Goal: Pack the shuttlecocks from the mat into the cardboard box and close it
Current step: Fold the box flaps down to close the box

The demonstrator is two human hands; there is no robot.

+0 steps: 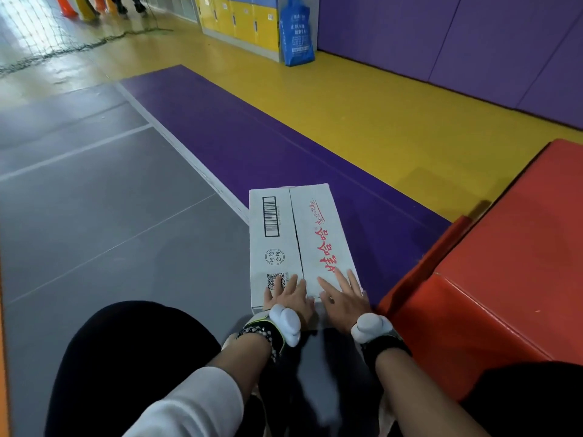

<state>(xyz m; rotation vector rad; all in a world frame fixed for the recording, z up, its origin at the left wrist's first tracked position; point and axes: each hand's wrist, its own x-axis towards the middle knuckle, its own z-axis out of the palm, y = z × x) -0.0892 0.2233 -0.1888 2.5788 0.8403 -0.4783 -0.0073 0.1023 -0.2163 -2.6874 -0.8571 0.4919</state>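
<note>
My left hand [291, 298] and right hand [342, 298] both lie flat on top of the cardboard box [318, 190], fingers straight and a little spread, pressing down and gripping nothing. The left one rests on the near end of the left flap, its fingertips at the printed QR code [273, 280]. The right one rests on the near end of the right flap, fingertips touching the red lettering [321, 247]. The two long flaps are folded down and meet along a seam running lengthwise (a thin dark gap shows along it). The box sits on the near end of the purple floor strip [252, 146], its left side over the white line [195, 162] where the strip borders the grey court floor [94, 200]. A red mat [504, 279] stands near the box's right side, apart from it with a sliver of purple between. I wear a white device on each wrist, and a bead bracelet [255, 331] on the left. At the far edge of the yellow floor, a blue bag [296, 33] leans against the lockers [239, 23].
</note>
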